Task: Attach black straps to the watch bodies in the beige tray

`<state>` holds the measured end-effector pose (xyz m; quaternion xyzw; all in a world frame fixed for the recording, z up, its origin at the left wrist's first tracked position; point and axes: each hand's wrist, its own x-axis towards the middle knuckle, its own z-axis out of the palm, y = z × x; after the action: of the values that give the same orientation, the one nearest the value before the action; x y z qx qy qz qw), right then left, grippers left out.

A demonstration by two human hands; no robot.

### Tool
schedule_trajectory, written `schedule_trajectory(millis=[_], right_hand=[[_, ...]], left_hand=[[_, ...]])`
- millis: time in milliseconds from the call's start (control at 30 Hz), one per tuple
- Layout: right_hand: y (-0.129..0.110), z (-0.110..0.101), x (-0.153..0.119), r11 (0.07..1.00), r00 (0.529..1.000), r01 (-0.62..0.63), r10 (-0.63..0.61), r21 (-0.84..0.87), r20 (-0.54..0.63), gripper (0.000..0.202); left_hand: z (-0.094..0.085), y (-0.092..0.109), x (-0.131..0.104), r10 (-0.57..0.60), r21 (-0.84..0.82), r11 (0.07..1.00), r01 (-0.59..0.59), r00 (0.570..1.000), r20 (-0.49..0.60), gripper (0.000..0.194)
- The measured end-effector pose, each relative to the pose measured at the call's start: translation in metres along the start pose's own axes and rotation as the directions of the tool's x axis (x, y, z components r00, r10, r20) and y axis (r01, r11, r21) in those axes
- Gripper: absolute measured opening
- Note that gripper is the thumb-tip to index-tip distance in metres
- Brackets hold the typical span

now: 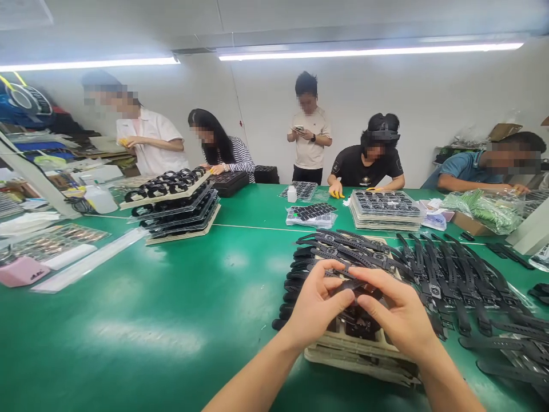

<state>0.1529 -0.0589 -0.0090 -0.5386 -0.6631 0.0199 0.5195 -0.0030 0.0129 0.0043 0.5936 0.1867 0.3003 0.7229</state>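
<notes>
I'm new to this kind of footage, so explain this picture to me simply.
There is no robot here. A head-worn camera looks forward and down, so you see what the wearer faces. The forearms reaching in from below are the wearer's own, ending in a bare left hand and right hand. Between them the hands hold a dark strap-like piece, mostly hidden by the fingers.

Beneath is a stack of pale trays on a green table. To its right lie rows of black-strapped watches; farther left stands another tray stack. The five people beyond are others, not the wearer.
</notes>
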Motion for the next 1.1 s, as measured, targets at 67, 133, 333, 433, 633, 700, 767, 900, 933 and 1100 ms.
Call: schedule_trajectory(millis=[67, 133, 333, 433, 633, 700, 767, 900, 933, 1100], right_hand=[[0.0, -0.001, 0.001, 0.976, 0.98, -0.193, 0.187, 0.102, 0.063, 0.033], [-0.001, 0.001, 0.003, 0.913, 0.935, -0.355, 0.347, 0.199, 0.076, 0.039], [-0.002, 0.0, 0.006, 0.814, 0.865, -0.49, 0.499, 0.311, 0.056, 0.055], [-0.003, -0.003, 0.006, 0.775, 0.858, -0.51, 0.488, 0.372, 0.16, 0.058], [-0.009, -0.006, 0.007, 0.745, 0.776, -0.622, 0.545, 0.242, 0.317, 0.054], [-0.012, -0.007, 0.009, 0.784, 0.787, -0.6, 0.545, 0.159, 0.289, 0.047], [-0.015, -0.008, 0.009, 0.792, 0.795, -0.592, 0.543, 0.15, 0.272, 0.047], [-0.021, -0.012, 0.006, 0.788, 0.802, -0.589, 0.543, 0.179, 0.247, 0.055], [-0.022, -0.013, 0.004, 0.79, 0.806, -0.585, 0.541, 0.184, 0.24, 0.056], [-0.024, -0.021, 0.001, 0.75, 0.812, -0.583, 0.552, 0.314, 0.189, 0.065]], left_hand=[[-0.003, 0.001, -0.001, 0.012, 0.066, 0.998, -0.012, 1.0, 0.007, 0.068], [-0.007, 0.003, -0.002, 0.033, 0.116, 0.993, -0.038, 0.998, 0.045, 0.065], [-0.022, 0.007, 0.001, 0.242, 0.494, 0.829, -0.263, 0.964, 0.108, 0.049], [-0.029, 0.003, 0.008, 0.471, 0.677, 0.555, -0.483, 0.854, 0.223, 0.022], [-0.029, -0.002, 0.012, 0.685, 0.686, -0.264, -0.679, 0.369, 0.628, 0.024], [-0.024, -0.002, 0.011, 0.668, 0.681, -0.389, -0.621, 0.318, 0.673, 0.02], [-0.021, -0.001, 0.01, 0.67, 0.664, -0.466, -0.584, 0.257, 0.696, 0.019], [-0.021, 0.003, 0.008, 0.674, 0.632, -0.547, -0.549, 0.158, 0.721, 0.018], [-0.021, 0.004, 0.007, 0.668, 0.622, -0.557, -0.55, 0.148, 0.729, 0.017], [-0.023, 0.011, 0.002, 0.679, 0.609, -0.559, -0.563, 0.111, 0.726, 0.018]])
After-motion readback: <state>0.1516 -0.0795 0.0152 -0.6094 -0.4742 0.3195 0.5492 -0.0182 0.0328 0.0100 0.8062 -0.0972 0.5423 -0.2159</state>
